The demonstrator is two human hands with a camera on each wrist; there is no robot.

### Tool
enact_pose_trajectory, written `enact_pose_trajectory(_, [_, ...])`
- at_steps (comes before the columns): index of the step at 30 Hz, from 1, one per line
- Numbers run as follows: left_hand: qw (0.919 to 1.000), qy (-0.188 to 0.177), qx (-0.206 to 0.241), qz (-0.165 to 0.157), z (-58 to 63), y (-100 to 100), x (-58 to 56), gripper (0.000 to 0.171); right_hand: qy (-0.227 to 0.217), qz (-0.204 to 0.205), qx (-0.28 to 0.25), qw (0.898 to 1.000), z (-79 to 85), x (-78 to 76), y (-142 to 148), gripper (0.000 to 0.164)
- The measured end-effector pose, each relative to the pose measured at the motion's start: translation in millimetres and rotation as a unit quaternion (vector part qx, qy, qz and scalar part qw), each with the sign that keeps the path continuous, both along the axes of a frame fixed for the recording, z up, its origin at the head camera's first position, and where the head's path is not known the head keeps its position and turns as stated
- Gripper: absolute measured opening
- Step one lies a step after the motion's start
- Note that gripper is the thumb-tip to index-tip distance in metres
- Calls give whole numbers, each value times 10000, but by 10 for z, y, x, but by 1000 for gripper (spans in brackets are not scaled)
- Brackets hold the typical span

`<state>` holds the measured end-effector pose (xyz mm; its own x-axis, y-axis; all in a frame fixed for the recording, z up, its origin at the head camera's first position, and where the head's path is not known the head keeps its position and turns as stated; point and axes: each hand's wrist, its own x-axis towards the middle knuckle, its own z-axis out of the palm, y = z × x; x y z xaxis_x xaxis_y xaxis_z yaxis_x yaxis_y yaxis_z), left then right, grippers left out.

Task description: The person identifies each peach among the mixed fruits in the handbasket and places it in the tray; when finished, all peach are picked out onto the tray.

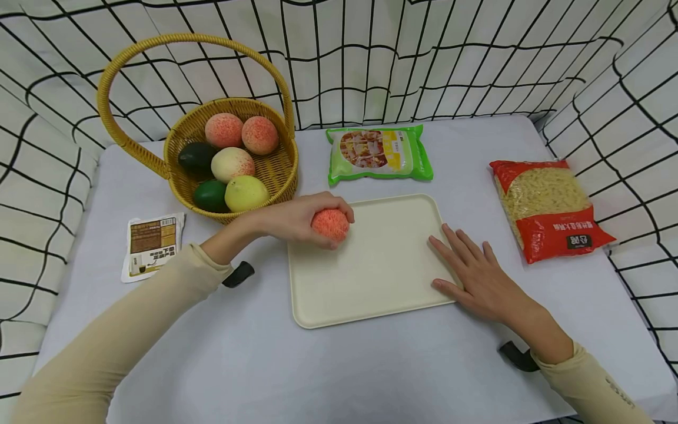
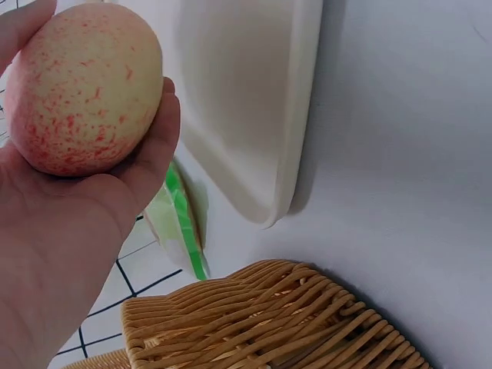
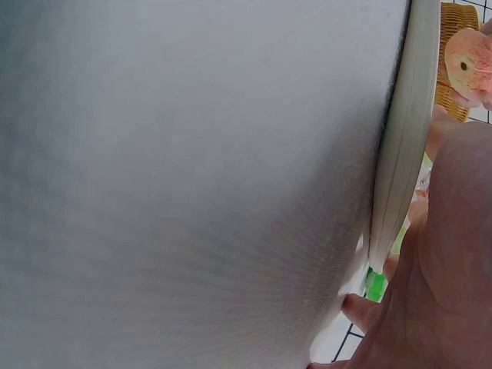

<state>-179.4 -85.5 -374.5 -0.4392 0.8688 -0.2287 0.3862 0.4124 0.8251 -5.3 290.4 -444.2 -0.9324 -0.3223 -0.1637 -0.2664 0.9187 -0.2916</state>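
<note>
My left hand (image 1: pixel 288 221) grips a pink peach (image 1: pixel 331 226), its fingers and thumb curled around the fruit. In the left wrist view the peach (image 2: pixel 86 88) shows a pale yellow side speckled with red. It is held over the left part of a cream rectangular tray (image 1: pixel 371 277). At the tray's right edge my right hand (image 1: pixel 484 285) rests with fingers spread and nothing in its grasp. Behind my left wrist stands a yellow wicker basket (image 1: pixel 288 179) with a tall handle. Inside lie peaches (image 1: pixel 223 130), dark green avocado-like fruits (image 1: pixel 210 196) and a yellow-green round fruit (image 1: pixel 246 193).
A green food packet (image 1: pixel 378 154) lies behind the tray. To the right is a red bag of pasta (image 1: pixel 551 209). A white and brown pouch (image 1: pixel 153 246) lies left, partly behind my left sleeve. Black wire grid panels (image 1: pixel 365 70) border the white-covered table (image 1: pixel 254 365).
</note>
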Motion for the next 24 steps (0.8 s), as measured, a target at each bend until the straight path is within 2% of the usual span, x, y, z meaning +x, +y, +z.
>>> enact_pose_trajectory(12, [9983,395,-404,-116,-92,-2,8,48,22,9,0,10000,-3,0,8,86])
enact_pose_trajectory(24, [9964,583,-592,-177,-84,26,40,55,-7,7,-22,10000,8,0,9,86])
